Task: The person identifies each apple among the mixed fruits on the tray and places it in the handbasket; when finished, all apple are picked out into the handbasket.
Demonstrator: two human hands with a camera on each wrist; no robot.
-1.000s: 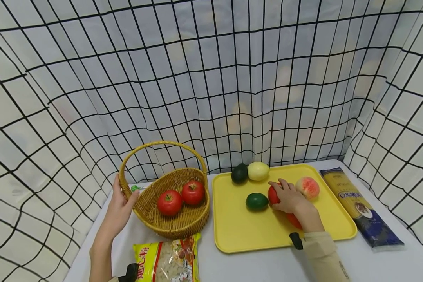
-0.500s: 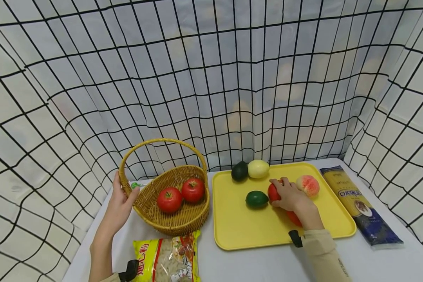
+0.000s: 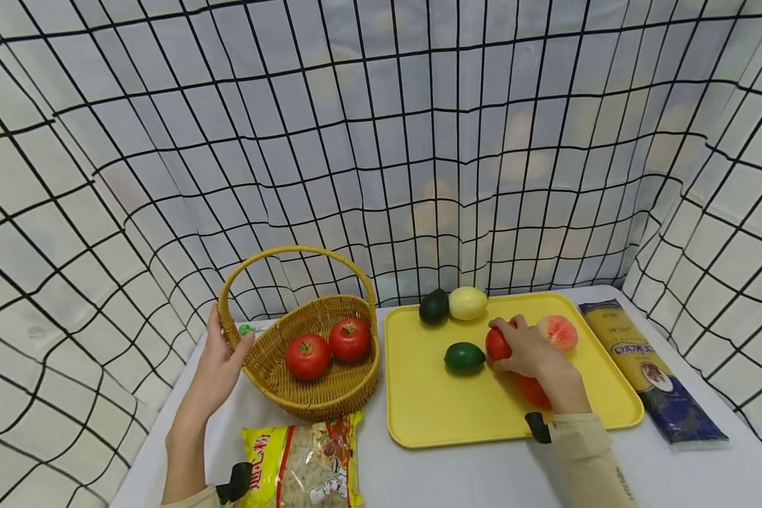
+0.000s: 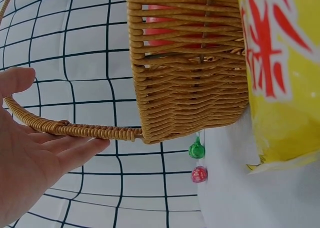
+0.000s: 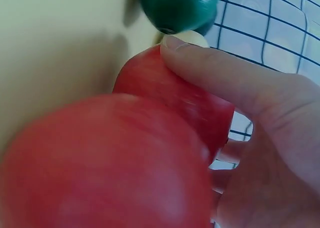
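Note:
My left hand [image 3: 219,363] is at the left side of the wicker basket's handle [image 3: 228,321], its fingers stretched behind the cane and the thumb apart in the left wrist view [image 4: 85,131]. Two red tomatoes [image 3: 307,357] with green stems lie in the basket [image 3: 324,406]. Over the yellow tray [image 3: 432,416], my right hand [image 3: 533,353] grips a red apple [image 3: 497,345] between thumb and fingers. Another red fruit [image 3: 535,392] lies under that wrist and fills the lower left of the right wrist view. A dark green fruit [image 3: 464,358] sits just left of the gripped apple.
At the tray's back are a blackish-green avocado [image 3: 434,307] and a pale yellow lemon [image 3: 468,303]. A peach [image 3: 558,333] lies right of my right hand. A yellow food packet [image 3: 305,462] lies before the basket, a blue-and-gold packet [image 3: 654,374] beside the tray. Grid-patterned cloth stands behind.
The head view shifts slightly. My left hand stays at the basket handle, and my right hand keeps its grip on the apple at nearly the same spot.

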